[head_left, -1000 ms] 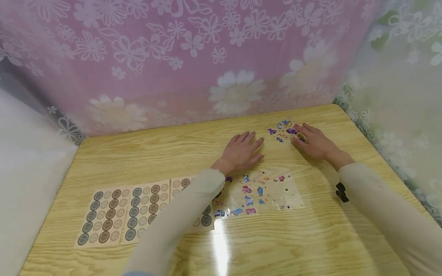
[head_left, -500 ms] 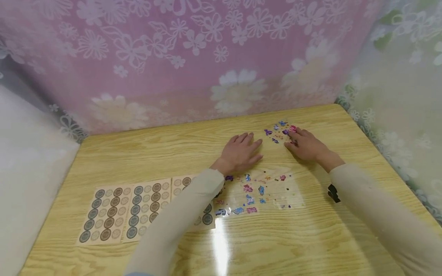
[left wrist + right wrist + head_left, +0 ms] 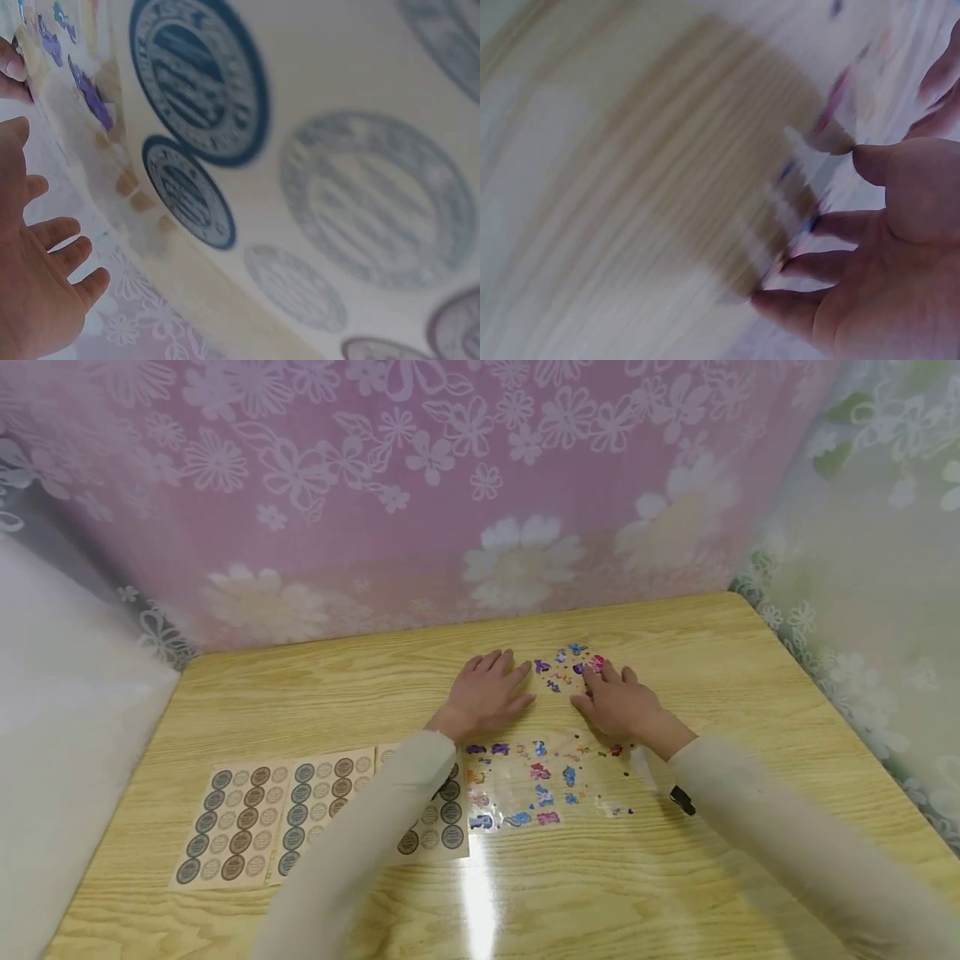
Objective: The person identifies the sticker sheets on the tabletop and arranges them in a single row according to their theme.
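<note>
In the head view my left hand (image 3: 486,695) rests palm down on the wooden table, fingers spread, left of a small group of colourful cartoon stickers (image 3: 560,680). The fingers of my right hand (image 3: 621,703) touch the right side of that group. In the right wrist view the fingertips (image 3: 799,264) of this hand lie on the sheet's surface beside blurred coloured stickers (image 3: 835,97). Closer to me lies a clear sheet of similar stickers (image 3: 542,772), several of them purple, blue and pink. Neither hand grips anything. My left forearm covers part of the round-label sheets.
Kraft-coloured sheets with round printed labels (image 3: 240,825) lie side by side on the left of the table (image 3: 337,693). A black strap (image 3: 682,800) shows under the right sleeve. A pink flowered curtain (image 3: 360,543) hangs behind the table's back edge.
My right hand has moved left and toward me, and the sticker group beneath its fingers has slid left with it. My left hand has shifted slightly left.
</note>
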`<state>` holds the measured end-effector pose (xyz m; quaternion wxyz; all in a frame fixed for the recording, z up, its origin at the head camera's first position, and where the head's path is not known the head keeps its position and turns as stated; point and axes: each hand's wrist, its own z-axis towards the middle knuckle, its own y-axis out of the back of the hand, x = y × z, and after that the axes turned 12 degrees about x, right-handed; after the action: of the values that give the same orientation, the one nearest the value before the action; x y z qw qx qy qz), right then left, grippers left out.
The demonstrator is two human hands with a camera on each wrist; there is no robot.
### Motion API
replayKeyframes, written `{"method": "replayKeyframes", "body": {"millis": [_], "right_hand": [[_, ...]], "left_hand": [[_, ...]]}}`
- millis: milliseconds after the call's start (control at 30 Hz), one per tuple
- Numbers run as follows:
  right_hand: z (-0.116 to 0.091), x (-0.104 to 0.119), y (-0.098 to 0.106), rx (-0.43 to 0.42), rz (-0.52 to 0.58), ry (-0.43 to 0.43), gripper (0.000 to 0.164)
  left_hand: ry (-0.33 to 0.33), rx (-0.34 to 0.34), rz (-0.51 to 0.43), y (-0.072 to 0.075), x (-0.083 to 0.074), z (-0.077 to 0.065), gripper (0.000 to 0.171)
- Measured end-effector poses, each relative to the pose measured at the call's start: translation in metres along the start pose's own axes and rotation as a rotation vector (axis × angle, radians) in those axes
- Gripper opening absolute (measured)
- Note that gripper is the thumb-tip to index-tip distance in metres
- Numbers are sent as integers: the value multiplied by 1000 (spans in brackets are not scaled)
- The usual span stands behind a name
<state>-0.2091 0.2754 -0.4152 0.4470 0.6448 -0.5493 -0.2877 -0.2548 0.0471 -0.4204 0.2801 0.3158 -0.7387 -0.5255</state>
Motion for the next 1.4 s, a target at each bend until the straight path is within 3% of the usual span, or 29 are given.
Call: {"method": "replayKeyframes", "body": {"millis": [233, 467, 633, 733, 867, 967, 1133, 1400], "right_hand": [[4, 41, -1, 4, -17, -53, 65], [10, 51, -3, -23, -59, -89, 65], [11, 40, 8, -31, 38, -70, 64], [17, 27, 17, -31, 114, -39, 62], [31, 4, 27, -43, 252, 76, 55], [44, -13, 30, -34, 361, 165, 53], [63, -27, 30, -30, 499, 250, 55], [76, -25, 32, -8, 489, 241, 60]], "left_hand": [[24, 6, -47, -5, 11, -5, 59], [49, 16, -67, -10, 20, -10, 61], [126, -20, -187, -10, 18, -10, 62], [172, -49, -346, -7, 13, -10, 61], [220, -47, -584, -2, 4, -8, 60], [258, -43, -697, 0, -1, -5, 60], [315, -49, -768, 2, -5, -1, 60], [396, -46, -737, 2, -6, 4, 55]]}}
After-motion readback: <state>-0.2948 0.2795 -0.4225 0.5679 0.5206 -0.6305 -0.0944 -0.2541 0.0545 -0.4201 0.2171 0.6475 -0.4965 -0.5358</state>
